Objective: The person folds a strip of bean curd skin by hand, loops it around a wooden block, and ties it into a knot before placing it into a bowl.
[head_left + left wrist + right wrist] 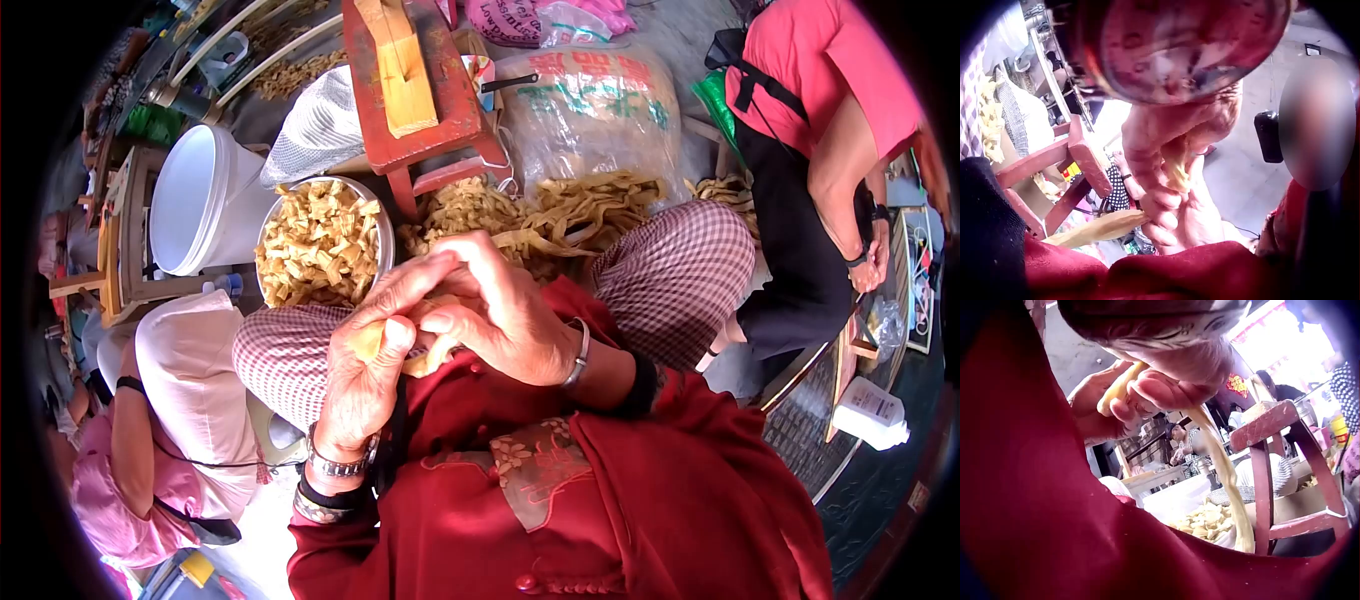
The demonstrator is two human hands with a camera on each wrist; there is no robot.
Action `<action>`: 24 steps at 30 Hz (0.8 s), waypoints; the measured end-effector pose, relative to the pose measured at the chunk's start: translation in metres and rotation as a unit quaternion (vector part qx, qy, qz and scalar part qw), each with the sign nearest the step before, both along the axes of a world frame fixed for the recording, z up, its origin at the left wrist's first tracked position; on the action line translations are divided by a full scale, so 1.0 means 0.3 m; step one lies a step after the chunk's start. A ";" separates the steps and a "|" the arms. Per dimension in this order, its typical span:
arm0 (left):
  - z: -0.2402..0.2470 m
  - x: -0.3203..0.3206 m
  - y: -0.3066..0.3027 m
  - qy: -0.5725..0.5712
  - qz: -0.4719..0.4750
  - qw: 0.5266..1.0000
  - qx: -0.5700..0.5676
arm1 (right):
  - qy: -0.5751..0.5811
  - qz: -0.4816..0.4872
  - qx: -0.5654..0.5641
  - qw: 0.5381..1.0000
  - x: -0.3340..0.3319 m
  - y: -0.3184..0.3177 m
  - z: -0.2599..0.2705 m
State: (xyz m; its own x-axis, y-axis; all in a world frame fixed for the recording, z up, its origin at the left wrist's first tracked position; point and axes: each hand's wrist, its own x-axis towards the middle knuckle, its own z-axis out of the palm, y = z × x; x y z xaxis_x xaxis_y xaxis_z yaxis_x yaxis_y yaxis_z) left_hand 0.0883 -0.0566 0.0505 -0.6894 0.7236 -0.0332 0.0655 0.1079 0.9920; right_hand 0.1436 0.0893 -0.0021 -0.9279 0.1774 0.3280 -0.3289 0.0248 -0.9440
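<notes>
In the head view both hands meet above the lap. The left hand (365, 385) pinches a pale yellow strip (368, 341) between thumb and fingers. Its fingertips touch those of the right hand (510, 325), whose fingers curl round the same material. A strip end (430, 360) shows below the right thumb. The right wrist view shows a folded piece (1116, 390) between the hands and a long strip (1225, 475) hanging from the curled fingers. In the left wrist view a strip (1100, 229) runs out from under the fingers. The palms' inner sides are partly hidden.
A bowl of folded yellow pieces (320, 245) stands beside the left knee. Loose strips (590, 215) lie ahead, near a red stool (400, 150) carrying a wooden block (405, 85). A white bucket (190, 200) is at left; people sit on both sides.
</notes>
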 end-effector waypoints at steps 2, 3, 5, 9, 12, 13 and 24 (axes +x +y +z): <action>0.018 0.015 -0.002 -0.200 -0.009 0.978 0.054 | -0.076 0.022 -0.008 0.997 0.022 0.026 0.034; -0.010 0.012 -0.005 -0.240 -0.045 0.966 0.083 | -0.165 0.073 -0.024 0.983 0.038 0.059 0.073; -0.035 -0.004 -0.011 -0.322 -0.064 0.941 0.089 | -0.081 0.055 0.026 0.995 0.023 0.068 0.021; -0.051 -0.015 0.019 -0.397 -0.015 0.892 0.215 | -0.107 -0.003 0.055 0.993 0.041 0.156 -0.029; -0.041 -0.038 0.001 -0.421 0.010 0.878 0.226 | -0.139 -0.033 0.047 0.989 0.057 0.207 -0.016; -0.040 -0.046 -0.004 -0.423 0.016 0.876 0.232 | -0.148 -0.040 0.066 0.986 0.060 0.218 -0.016; -0.124 -0.081 -0.002 -0.351 0.083 0.927 0.100 | -0.254 0.025 0.101 0.962 0.037 0.216 -0.031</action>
